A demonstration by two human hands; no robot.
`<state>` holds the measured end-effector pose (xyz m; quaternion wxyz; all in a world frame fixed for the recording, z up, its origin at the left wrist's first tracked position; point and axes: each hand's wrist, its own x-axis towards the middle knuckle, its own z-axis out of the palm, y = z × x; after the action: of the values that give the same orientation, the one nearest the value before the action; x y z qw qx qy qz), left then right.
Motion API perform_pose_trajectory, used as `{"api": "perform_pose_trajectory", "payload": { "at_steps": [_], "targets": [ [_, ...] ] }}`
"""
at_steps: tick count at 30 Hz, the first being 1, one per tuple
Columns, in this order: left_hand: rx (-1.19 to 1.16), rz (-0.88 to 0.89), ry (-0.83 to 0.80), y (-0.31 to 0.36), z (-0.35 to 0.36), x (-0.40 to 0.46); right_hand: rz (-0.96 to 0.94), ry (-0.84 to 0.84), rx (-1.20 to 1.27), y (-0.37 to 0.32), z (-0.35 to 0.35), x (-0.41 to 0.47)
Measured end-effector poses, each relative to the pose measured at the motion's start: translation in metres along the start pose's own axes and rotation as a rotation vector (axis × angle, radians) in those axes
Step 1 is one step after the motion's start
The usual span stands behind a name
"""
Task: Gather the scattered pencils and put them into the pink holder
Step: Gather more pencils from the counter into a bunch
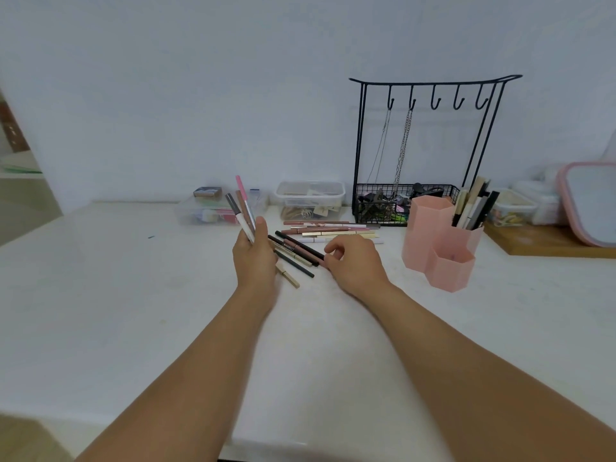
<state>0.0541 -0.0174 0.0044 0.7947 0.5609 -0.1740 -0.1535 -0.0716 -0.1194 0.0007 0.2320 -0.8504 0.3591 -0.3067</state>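
Pencils (328, 232) well inside table (133, 295) edge

1. Two hands: the left hand (255, 258) and the right hand (353, 261).
2. Three pencils (240, 208) stand up out of the left hand.
3. One pink holder (430, 235) on the right, with three hexagonal cups.
4. Loose pencils (328, 232) lie on the counter (133, 295) in two clusters; they overlap too much for an exact count.
5. Five hooks on one black wire rack (433, 91).
6. Two chains (401, 145) hang from it.
7. Three clear plastic boxes (310, 198) along the far edge.
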Motion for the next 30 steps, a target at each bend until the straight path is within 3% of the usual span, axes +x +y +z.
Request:
{"api": "perform_pose_trajectory", "payload": {
  "at_steps": [12,14,16,19,21,24,30],
  "targets": [
    [0.035,-0.027,0.006,0.000,0.001,-0.003,0.051,-0.090,-0.142,-0.006,-0.009,0.001],
    [0.046,-0.022,0.004,0.001,0.001,-0.003,0.116,-0.032,-0.016,-0.007,-0.013,0.000],
    [0.060,-0.029,0.003,0.001,0.001,-0.004,0.211,0.002,0.275,-0.010,-0.018,-0.002],
    [0.067,-0.029,-0.043,0.003,0.002,-0.007,0.314,-0.130,0.832,-0.025,-0.020,-0.009],
    [0.073,-0.016,-0.086,0.004,0.004,-0.010,0.300,-0.240,1.055,-0.035,-0.015,-0.015],
    [0.057,-0.006,-0.144,0.008,0.005,-0.014,0.198,-0.345,1.098,-0.044,-0.007,-0.021],
    [0.043,0.016,-0.159,0.001,0.008,-0.012,0.147,-0.402,0.946,-0.044,0.010,-0.028]
  ]
}}
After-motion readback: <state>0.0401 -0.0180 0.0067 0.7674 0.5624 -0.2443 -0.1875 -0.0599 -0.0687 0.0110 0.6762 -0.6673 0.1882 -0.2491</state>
